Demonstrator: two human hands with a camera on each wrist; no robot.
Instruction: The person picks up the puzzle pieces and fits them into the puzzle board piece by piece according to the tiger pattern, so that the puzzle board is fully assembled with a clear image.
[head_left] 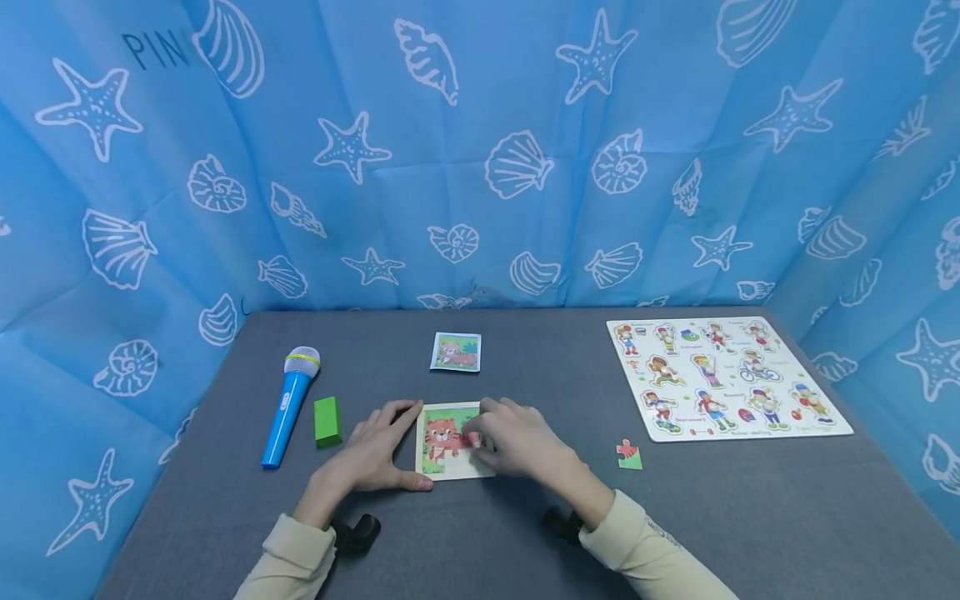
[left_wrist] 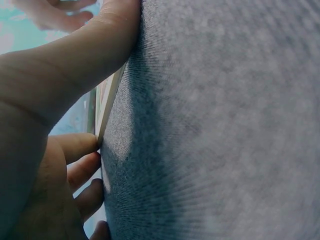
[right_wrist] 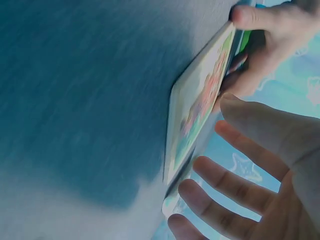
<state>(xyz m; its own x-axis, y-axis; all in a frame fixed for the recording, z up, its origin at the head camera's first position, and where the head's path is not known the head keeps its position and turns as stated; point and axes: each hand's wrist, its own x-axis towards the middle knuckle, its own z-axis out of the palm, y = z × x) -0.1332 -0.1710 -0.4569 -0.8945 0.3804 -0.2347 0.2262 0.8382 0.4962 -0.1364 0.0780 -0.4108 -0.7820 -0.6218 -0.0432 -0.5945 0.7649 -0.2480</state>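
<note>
A small wooden jigsaw board (head_left: 461, 478) with a red tiger picture lies in front of me, its lower right part pale where no picture shows. My left hand (head_left: 378, 454) holds the board's left side, thumb at the near corner and index finger at the far one. Over the right half is my right hand (head_left: 521, 437), its fingertips at a red jigsaw piece (head_left: 471, 439). In the right wrist view the fingers of this hand (right_wrist: 250, 175) are spread and nearly straight, close to the picture. Whether they touch the piece is unclear. The left wrist view shows the board's edge (left_wrist: 109, 105) against the fingers.
A loose red and green jigsaw piece (head_left: 629, 457) lies to the right; a red bit peeks out by my right wrist. A picture card (head_left: 456, 352) is behind the board. At left are a blue toy microphone (head_left: 283, 417) and green block (head_left: 327, 422); at right, a sports puzzle board (head_left: 727, 379).
</note>
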